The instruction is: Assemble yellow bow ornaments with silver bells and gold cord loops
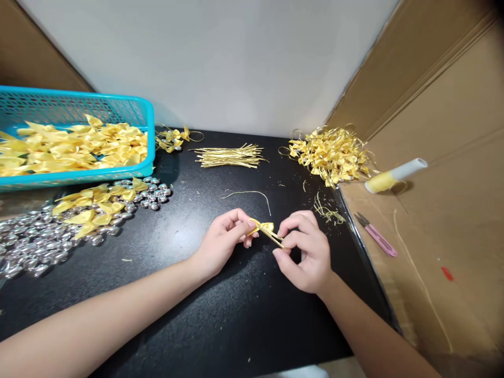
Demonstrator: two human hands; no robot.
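Note:
Over the middle of the black table, my left hand (228, 237) pinches a small yellow ribbon bow (268, 227) between thumb and fingers. A gold twist tie (271, 235) stretches from the bow to my right hand (305, 251), whose thumb and fingertips are closed on its far end. The tie appears folded into two strands. Just beyond my hands a thin gold thread (252, 192) lies curved on the table. How the tie joins the bow is hidden by my left fingers.
On the left stand a blue basket (151, 131) of yellow bows and a heap of silver beads (35, 241). Gold ties (230, 156) lie at the back, finished-looking bows (334, 152) back right. Pink thread snips (378, 239) and a thread spool (396, 176) rest on cardboard at right.

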